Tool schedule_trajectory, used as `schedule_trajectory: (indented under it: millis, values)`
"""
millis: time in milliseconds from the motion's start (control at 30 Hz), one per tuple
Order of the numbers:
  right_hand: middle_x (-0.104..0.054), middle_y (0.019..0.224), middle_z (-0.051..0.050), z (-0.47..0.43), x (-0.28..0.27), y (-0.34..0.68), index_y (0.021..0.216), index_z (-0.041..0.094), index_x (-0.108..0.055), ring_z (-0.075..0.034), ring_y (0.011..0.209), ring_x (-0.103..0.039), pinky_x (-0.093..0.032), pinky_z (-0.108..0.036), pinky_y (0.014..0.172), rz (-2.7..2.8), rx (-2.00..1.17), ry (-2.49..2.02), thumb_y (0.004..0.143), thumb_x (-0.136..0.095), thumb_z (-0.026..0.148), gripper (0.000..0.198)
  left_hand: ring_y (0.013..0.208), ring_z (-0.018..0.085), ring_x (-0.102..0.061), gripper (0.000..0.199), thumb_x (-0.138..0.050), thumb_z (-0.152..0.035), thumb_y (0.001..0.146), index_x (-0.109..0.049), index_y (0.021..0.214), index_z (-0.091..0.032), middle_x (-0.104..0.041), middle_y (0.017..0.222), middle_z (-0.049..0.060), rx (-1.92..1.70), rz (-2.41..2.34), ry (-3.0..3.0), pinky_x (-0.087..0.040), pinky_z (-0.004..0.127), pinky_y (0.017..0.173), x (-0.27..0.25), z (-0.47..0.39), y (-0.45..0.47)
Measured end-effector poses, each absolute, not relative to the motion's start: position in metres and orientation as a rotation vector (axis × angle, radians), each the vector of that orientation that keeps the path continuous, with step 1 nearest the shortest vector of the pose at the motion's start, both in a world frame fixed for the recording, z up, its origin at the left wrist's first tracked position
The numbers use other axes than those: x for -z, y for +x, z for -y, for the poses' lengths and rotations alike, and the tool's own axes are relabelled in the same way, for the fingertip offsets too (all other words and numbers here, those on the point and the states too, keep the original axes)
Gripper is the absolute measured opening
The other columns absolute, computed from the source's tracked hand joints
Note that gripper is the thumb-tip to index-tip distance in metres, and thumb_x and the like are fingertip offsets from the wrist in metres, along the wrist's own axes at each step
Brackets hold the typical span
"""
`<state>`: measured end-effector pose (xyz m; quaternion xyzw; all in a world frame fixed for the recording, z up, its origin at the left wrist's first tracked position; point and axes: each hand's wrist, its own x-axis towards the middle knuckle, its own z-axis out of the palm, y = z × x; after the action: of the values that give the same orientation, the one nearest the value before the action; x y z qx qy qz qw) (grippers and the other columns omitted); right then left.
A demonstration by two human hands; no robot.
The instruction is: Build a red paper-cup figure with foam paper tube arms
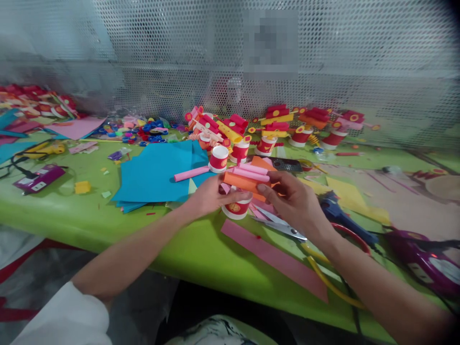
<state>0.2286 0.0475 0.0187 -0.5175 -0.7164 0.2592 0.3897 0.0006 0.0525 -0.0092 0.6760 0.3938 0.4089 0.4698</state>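
Observation:
Orange and pink paper rolls [244, 181] lie stacked side by side over a small red and white paper cup [236, 209]. My left hand [210, 195] is closed on the left end of the rolls, its thumb along the cup's upper edge. On their right end, my right hand [293, 194] pinches with thumb and fingers. Whether the rolls are fixed to the cup cannot be seen. Just behind stands another paper cup [218, 159], and a loose pink paper roll [191, 173] rests on blue sheets. Scissors [282, 225] lie beneath my right hand.
Blue paper sheets [154, 172] spread at left. Finished-looking cup models [276, 127] line the back by a perforated metal panel [172, 57]. At right lie a blue glue gun [334, 211] and a purple power strip [427, 261]. A pink strip [273, 258] lies in front.

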Motion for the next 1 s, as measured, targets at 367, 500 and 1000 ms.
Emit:
schedule_trajectory:
  millis: [367,500,1000]
  values:
    - [-0.072,0.100,-0.013,-0.049,-0.017,0.232,0.117,0.019,-0.069,-0.020,0.066,-0.069,-0.055,-0.032,0.049,1.892,-0.577,-1.270,0.090,-0.066,0.065,0.053,0.096,0.023,-0.073,0.047,-0.080,-0.047,0.087,-0.068,0.123,-0.018,-0.076,0.117,0.012,-0.974,-0.907,1.523,-0.061,0.033,0.076,0.009,-0.054,-0.002]
    - [-0.074,0.102,-0.014,-0.049,-0.016,0.234,0.124,0.019,-0.069,-0.021,0.068,-0.069,-0.053,-0.032,0.047,1.945,-0.544,-1.241,0.087,-0.069,0.068,0.061,0.097,0.023,-0.073,0.045,-0.077,-0.045,0.090,-0.067,0.124,-0.017,-0.076,0.117,0.013,-0.973,-0.933,1.511,-0.061,0.032,0.074,0.015,-0.057,-0.001]
    - [-0.072,0.087,-0.010,-0.044,-0.019,0.236,0.125,0.019,-0.068,-0.024,0.070,-0.068,-0.054,-0.035,0.050,1.860,-0.749,-1.297,0.081,-0.073,0.068,0.066,0.090,0.023,-0.072,0.045,-0.075,-0.045,0.091,-0.063,0.124,-0.017,-0.074,0.114,0.013,-0.933,-0.990,1.551,-0.056,0.027,0.060,0.009,-0.054,0.004]
